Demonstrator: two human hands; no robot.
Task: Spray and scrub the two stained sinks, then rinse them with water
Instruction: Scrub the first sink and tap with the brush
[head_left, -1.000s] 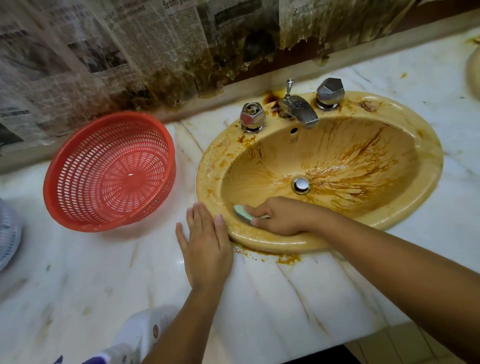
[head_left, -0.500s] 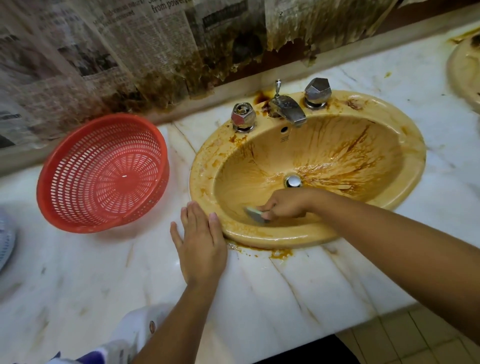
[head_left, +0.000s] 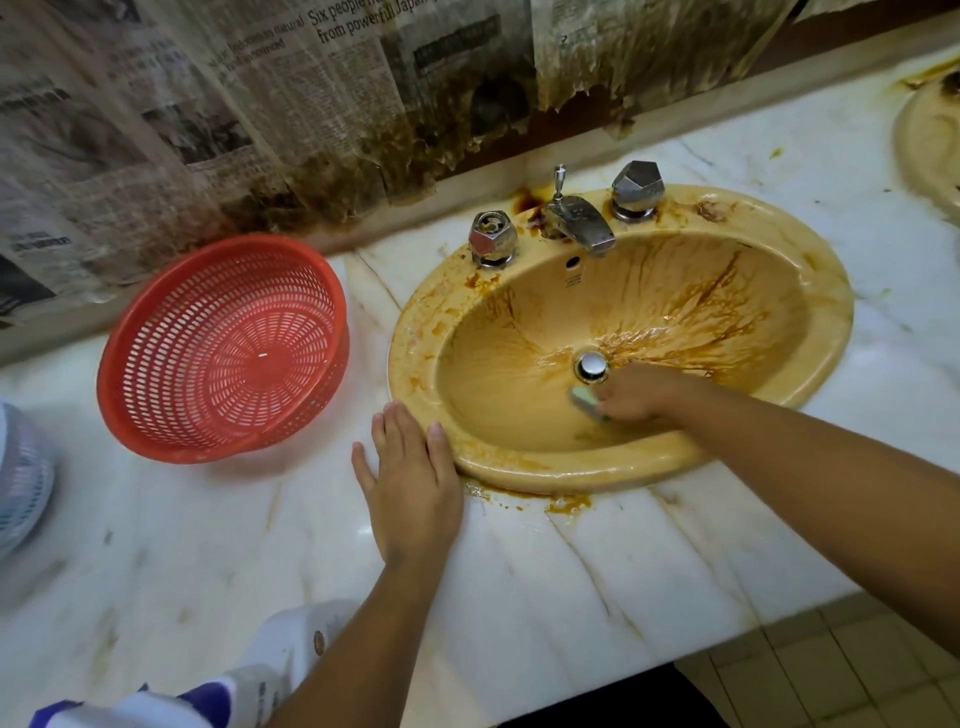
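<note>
Stains (head_left: 691, 317) lie beyond and right of the right hand (head_left: 631, 397), which grips the sponge (head_left: 586, 401) beside the drain (head_left: 591, 367); left hand (head_left: 410, 486) flat, fingers together, on tabletop (head_left: 519, 597).

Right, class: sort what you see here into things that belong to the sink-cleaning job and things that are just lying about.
Part of the job:
- stained sink
- sponge, held by the right hand
- tap, for rinsing
- white bottle, possibly the cleaner
- second sink at the far right edge

Just lying about:
- red basket
- newspaper on the wall
- left hand, resting flat on the counter
</note>
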